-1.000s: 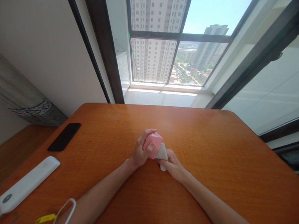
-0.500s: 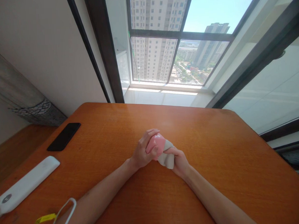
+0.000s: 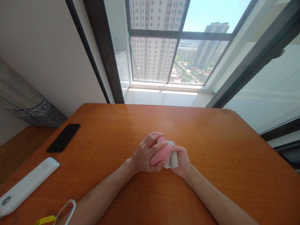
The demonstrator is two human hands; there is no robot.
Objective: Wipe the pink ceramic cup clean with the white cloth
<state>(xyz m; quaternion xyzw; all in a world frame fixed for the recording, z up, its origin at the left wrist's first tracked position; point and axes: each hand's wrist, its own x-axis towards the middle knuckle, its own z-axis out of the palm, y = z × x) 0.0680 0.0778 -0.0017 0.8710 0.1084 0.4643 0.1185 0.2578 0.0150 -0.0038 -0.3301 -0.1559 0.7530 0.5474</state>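
Both my hands meet over the middle of an orange wooden table (image 3: 215,162). My left hand (image 3: 145,155) is closed round a small pink object (image 3: 162,153), its fingers curled over the top. My right hand (image 3: 182,160) presses a crumpled white cloth (image 3: 173,159) against the pink object's right side, fingers wrapped round the cloth. Most of the pink object is hidden by the fingers.
A black phone (image 3: 63,137) lies flat at the table's left side. Nearer me on the left sits a long white device (image 3: 26,185), with a white cord (image 3: 67,210) and yellow tag (image 3: 44,221) by the front edge. A big window stands beyond the table.
The pink object has turned in my left hand and sunk lower under the fingers. My right hand has risen with the cloth from below the object to its right side.
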